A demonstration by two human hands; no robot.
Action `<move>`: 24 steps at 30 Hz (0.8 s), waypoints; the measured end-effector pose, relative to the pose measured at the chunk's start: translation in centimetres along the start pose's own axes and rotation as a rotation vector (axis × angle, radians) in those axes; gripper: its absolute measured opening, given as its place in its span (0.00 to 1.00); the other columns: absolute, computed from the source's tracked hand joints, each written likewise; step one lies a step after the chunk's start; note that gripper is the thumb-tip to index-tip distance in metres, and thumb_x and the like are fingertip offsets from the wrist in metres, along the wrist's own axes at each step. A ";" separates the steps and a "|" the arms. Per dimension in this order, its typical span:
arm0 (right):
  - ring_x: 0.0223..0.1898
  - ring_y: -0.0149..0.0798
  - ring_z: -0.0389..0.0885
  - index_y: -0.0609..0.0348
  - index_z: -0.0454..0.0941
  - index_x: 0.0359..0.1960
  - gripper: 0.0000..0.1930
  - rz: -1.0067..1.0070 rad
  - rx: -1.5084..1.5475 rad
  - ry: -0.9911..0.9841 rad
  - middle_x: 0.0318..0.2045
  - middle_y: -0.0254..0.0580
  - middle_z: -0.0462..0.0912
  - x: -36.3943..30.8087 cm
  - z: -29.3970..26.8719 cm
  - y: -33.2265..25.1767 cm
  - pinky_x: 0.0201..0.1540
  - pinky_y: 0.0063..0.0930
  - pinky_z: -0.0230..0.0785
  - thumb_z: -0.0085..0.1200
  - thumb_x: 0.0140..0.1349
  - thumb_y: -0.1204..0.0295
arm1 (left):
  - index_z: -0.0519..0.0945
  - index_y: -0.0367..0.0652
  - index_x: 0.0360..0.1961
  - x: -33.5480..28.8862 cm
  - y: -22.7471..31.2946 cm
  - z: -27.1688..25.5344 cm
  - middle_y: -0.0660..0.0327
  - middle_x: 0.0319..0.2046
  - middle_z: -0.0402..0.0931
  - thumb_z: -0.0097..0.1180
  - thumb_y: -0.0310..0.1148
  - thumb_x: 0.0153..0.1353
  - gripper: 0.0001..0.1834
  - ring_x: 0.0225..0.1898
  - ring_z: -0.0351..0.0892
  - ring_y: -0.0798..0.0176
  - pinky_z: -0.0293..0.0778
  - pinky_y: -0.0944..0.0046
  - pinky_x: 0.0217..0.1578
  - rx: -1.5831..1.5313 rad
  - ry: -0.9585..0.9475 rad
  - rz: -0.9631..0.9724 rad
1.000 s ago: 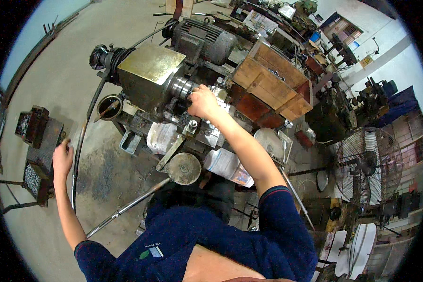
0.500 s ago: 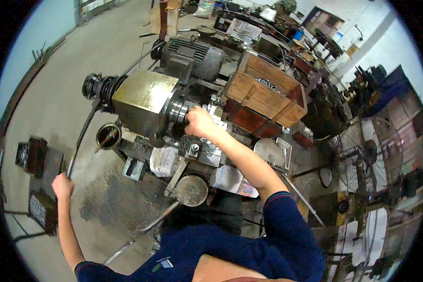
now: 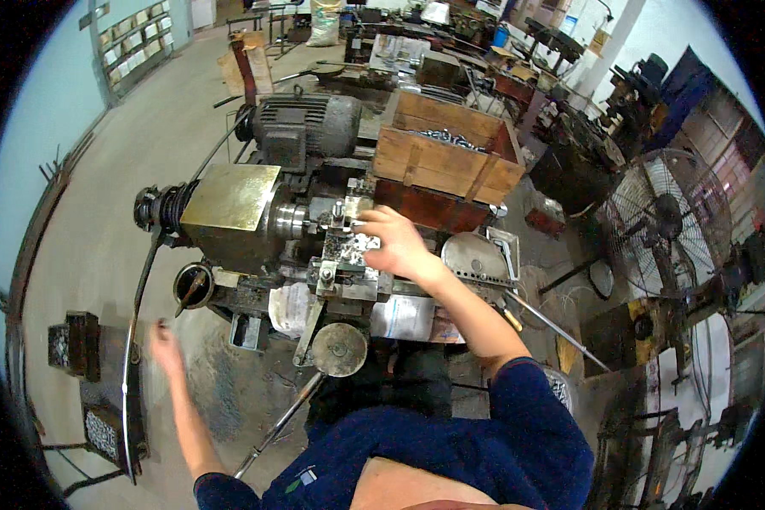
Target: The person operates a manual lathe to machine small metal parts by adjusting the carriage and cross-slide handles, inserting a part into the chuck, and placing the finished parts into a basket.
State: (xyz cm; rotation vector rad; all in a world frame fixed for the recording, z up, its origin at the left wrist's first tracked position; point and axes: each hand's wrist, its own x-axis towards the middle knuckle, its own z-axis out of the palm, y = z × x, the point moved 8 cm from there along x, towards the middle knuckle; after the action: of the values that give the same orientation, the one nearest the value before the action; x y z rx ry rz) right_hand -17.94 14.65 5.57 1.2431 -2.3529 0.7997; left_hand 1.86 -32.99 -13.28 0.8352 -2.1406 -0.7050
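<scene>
The left hand (image 3: 165, 344), which overlapped the long steel rod (image 3: 130, 357) half a second ago, now shows apart from it, just beside it at three o'clock; its fingers are blurred, so I cannot tell whether they grasp anything. The lathe chuck (image 3: 291, 219), covered by the other hand's fingers in both earlier views, now sits uncovered at nine o'clock from that hand. This suggests that contact at the chuck has been let go. Next comes the chip-strewn cross slide (image 3: 348, 246), and over its right edge the right hand (image 3: 395, 242), fingers loosely parted from the thumb, no part visible between them.

Around them, from the left: two boxes of small metal parts, the lower box (image 3: 104, 432) at seven o'clock from the left hand, with the rod standing between; a round pot (image 3: 194, 287) with a brush in it at one o'clock; then the brass-coloured headstock cover (image 3: 232, 195). At one o'clock from the right hand stands a wooden crate (image 3: 450, 166) holding metal pieces, and farther off at three o'clock a pedestal fan (image 3: 665, 217)
</scene>
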 end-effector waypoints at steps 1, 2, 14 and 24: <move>0.43 0.49 0.72 0.61 0.79 0.32 0.20 0.050 -0.015 0.002 0.39 0.45 0.77 -2.1 -1.1 1.4 0.45 0.37 0.68 0.56 0.32 0.69 | 0.74 0.35 0.43 -1.6 -3.5 6.2 0.49 0.38 0.76 0.50 0.33 0.53 0.17 0.41 0.76 0.53 0.69 0.58 0.40 -0.006 -0.460 -0.143; 0.43 0.49 0.72 0.60 0.79 0.32 0.19 0.060 -0.028 0.001 0.40 0.46 0.77 -3.3 -1.7 1.5 0.45 0.38 0.68 0.56 0.32 0.69 | 0.74 0.35 0.43 -3.3 -12.7 10.3 0.46 0.37 0.76 0.55 0.36 0.48 0.21 0.38 0.77 0.50 0.70 0.56 0.39 0.189 -0.679 -0.240; 0.44 0.50 0.75 0.57 0.78 0.41 0.24 1.051 -0.571 -0.146 0.41 0.50 0.78 -35.1 -16.0 14.5 0.49 0.36 0.67 0.56 0.36 0.69 | 0.77 0.49 0.36 -5.7 -4.2 19.3 0.54 0.31 0.77 0.53 0.35 0.51 0.10 0.34 0.77 0.50 0.73 0.52 0.36 0.873 -0.904 0.591; 0.33 0.52 0.79 0.61 0.75 0.29 0.15 1.581 -0.822 -0.213 0.28 0.52 0.80 -53.7 -17.7 14.2 0.38 0.43 0.72 0.56 0.39 0.66 | 0.73 0.36 0.49 -16.9 13.1 5.5 0.54 0.38 0.78 0.58 0.35 0.53 0.23 0.40 0.77 0.63 0.71 0.62 0.42 -0.119 -1.490 -0.087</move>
State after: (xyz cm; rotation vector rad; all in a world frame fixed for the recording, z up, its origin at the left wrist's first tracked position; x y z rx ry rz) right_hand 0.54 66.10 -14.67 -1.0611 -2.9592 -0.1199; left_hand 2.06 -10.94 -14.65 0.2549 -3.2209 -1.8707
